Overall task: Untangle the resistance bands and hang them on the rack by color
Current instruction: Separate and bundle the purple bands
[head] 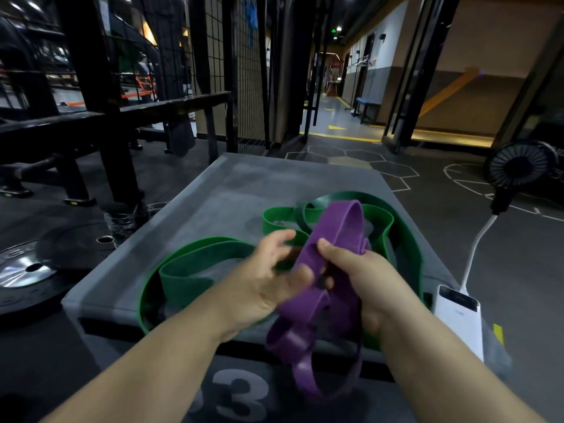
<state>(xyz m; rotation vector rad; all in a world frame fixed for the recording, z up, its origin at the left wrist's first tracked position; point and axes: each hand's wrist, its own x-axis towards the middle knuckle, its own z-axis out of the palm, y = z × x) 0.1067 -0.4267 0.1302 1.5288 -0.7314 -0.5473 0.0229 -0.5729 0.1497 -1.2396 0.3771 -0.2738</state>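
Observation:
A purple resistance band (pixel 332 236) is bunched in loops over the near edge of a grey plyo box (pixel 232 190). My right hand (pixel 363 282) grips the purple band in its middle, thumb on top. My left hand (pixel 268 279) is blurred, with fingers spread and loosely bent against the purple band's left side; whether it pinches the band is unclear. Green resistance bands (pixel 195 264) lie in tangled loops on the box top, under and behind the purple one. The lower purple loops hang below my hands in front of the box.
A white power bank (pixel 457 315) with a white cable sits at the box's right edge, linked to a small black fan (pixel 518 169). Weight plates (pixel 27 270) lie on the floor at left. A black rack frame (pixel 100 96) and wire mesh stand behind.

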